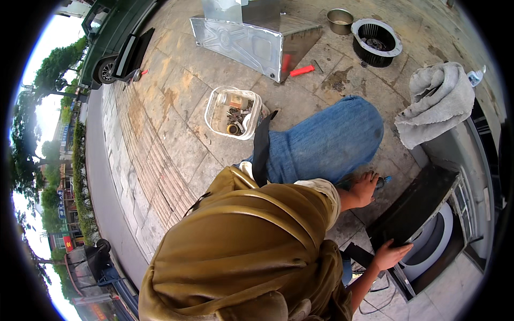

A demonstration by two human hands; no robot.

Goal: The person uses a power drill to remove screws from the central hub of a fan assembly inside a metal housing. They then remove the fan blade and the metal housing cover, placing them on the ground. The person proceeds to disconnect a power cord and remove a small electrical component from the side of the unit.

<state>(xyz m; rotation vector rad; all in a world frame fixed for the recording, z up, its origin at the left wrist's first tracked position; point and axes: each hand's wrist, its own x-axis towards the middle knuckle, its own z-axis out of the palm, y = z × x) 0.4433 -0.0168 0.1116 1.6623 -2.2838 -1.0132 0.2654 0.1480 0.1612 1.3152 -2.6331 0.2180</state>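
My left hand is beside my blue-jeaned knee, fingers slightly bent and apart, next to a small dark tool with a blue part on the paving; I cannot tell whether it touches it. My right hand grips the edge of a long black panel, tilted on an open metal appliance housing. A pale grey ring shows inside the housing. A crumpled grey cloth lies on the housing's upper end.
A plastic tub of small parts, metal sheets, a red-handled tool, a metal pot and a black fan wheel sit on the paving. A green vehicle and a parked cart stand at left.
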